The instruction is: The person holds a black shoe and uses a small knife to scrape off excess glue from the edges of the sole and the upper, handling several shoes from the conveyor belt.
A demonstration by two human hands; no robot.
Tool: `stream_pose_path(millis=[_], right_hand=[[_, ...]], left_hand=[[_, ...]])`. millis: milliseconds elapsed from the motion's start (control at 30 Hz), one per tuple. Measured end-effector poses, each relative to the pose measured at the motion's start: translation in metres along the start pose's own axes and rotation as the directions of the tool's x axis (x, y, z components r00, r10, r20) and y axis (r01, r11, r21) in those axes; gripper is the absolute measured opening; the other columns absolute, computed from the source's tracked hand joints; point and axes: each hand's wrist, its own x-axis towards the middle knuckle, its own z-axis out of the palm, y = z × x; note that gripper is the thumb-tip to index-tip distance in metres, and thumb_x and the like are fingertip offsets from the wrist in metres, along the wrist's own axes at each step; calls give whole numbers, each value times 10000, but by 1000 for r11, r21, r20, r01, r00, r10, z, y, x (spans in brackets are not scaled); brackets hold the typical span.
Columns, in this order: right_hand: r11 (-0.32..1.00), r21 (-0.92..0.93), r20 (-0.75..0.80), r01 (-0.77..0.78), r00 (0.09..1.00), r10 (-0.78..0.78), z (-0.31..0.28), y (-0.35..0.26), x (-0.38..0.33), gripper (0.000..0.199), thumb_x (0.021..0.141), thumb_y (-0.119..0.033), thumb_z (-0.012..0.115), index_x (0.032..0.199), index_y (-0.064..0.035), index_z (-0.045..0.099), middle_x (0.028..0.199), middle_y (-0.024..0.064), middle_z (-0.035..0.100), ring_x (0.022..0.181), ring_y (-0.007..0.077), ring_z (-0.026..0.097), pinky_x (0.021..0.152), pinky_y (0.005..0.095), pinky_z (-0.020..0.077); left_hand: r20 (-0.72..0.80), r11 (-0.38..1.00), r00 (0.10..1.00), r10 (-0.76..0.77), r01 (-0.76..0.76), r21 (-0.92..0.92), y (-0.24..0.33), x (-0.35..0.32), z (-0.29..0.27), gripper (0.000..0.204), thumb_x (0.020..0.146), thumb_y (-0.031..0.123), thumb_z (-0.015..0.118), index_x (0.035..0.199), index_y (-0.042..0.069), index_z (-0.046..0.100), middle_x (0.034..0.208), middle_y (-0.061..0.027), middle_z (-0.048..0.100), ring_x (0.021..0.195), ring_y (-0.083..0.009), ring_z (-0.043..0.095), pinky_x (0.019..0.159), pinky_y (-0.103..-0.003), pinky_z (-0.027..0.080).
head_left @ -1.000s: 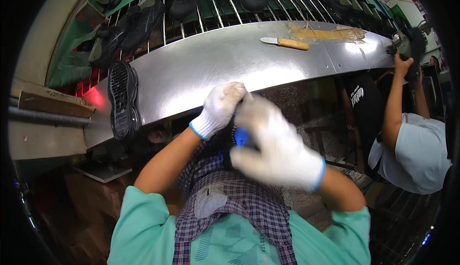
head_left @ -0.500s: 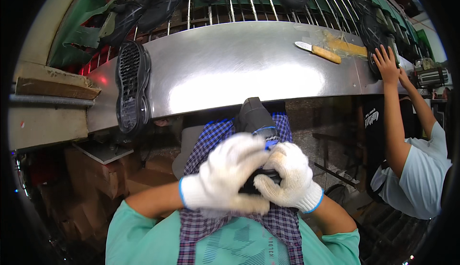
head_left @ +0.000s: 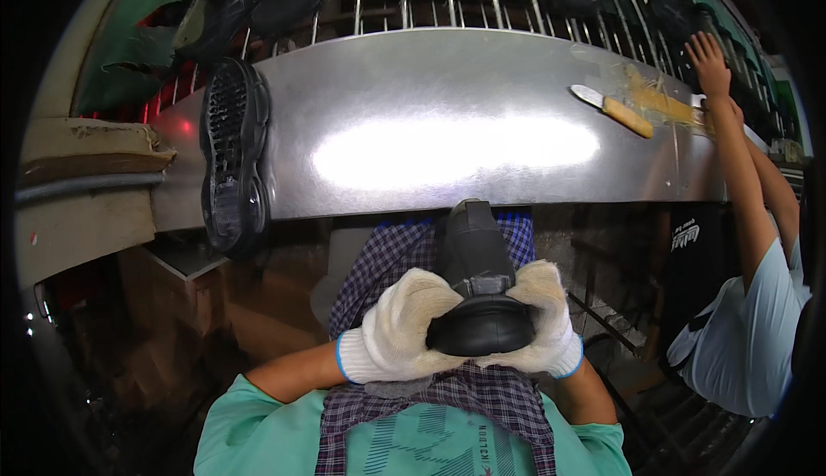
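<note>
- Left hand, white glove with blue cuff: fingers are grasping the black shoe from its left side.
- Right hand, same kind of glove: fingers are grasping the shoe from its right side, so both are sharing the hold.
- Shoe is sitting between the palms, above the lap; its rounded end is facing the wearer, its narrower dark part is pointing away, toward the near edge of the tabletop. Contact with that edge: can't tell.
- Checkered apron is covering the legs underneath.
- Black sole is lying tread up on the tabletop's left end, its near end overhanging the edge.
- Knife is resting toward the far right, wooden handle angled to the wearer, blade pointing left; brownish tape is sticking just beside it.
- Metal bars are running behind the tabletop, carrying dark shoes, poorly lit.
- Co-worker's hand is hovering over or touching things there, fingers spread; can't tell which.
</note>
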Motion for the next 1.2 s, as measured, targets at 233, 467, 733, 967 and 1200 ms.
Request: stream_pose_path(millis=[233, 467, 733, 967, 1200], right_hand=[[929, 362, -15, -71, 996, 82, 1, 20, 14, 815, 504, -481, 1082, 1100, -98, 679, 1000, 69, 520, 887, 244, 531, 737, 399, 462], [844, 468, 308, -263, 943, 123, -23, 44, 29, 496, 568, -399, 1030, 915, -142, 785, 836, 32, 581, 755, 229, 607, 646, 380, 478], [909, 11, 633, -417, 706, 317, -39, 42, 60, 1180, 527, -618, 973, 1484, -74, 550, 1073, 158, 621, 875, 362, 683, 787, 438, 603], [475, 417, 389, -775, 624, 678, 44, 54, -38, 1064, 832, -481, 869, 1643, -19, 358, 1570, 239, 504, 1429, 386, 536, 1193, 474, 451], [973, 221, 350, -65, 937, -17, -8, 39, 57, 663, 968, -232, 715, 1533, 48, 509, 1527, 253, 582, 1452, 347, 542, 1205, 437, 431]], left_hand=[[181, 954, 966, -184, 220, -204, -12, 18, -12, 480, 650, 228, 973, 1000, 20, 720, 983, -131, 659, 836, -288, 674, 651, -384, 568], [386, 938, 918, -93, 211, -276, -44, 15, -21, 564, 581, 318, 1005, 1005, 65, 733, 1009, -120, 632, 845, -308, 663, 668, -379, 560], [117, 888, 938, -326, 346, -301, -30, 0, -2, 791, 514, 323, 1067, 1109, 63, 614, 1094, -162, 592, 994, -309, 646, 808, -425, 562], [345, 974, 929, -134, 187, -126, -33, 28, -67, 1066, 564, 396, 1054, 1399, -9, 531, 1382, -249, 562, 1320, -403, 578, 1122, -500, 492], [504, 962, 863, -40, 170, -215, 28, 95, -132, 1038, 538, 267, 1081, 1414, -19, 601, 1401, -184, 661, 1296, -298, 641, 1135, -435, 498]])
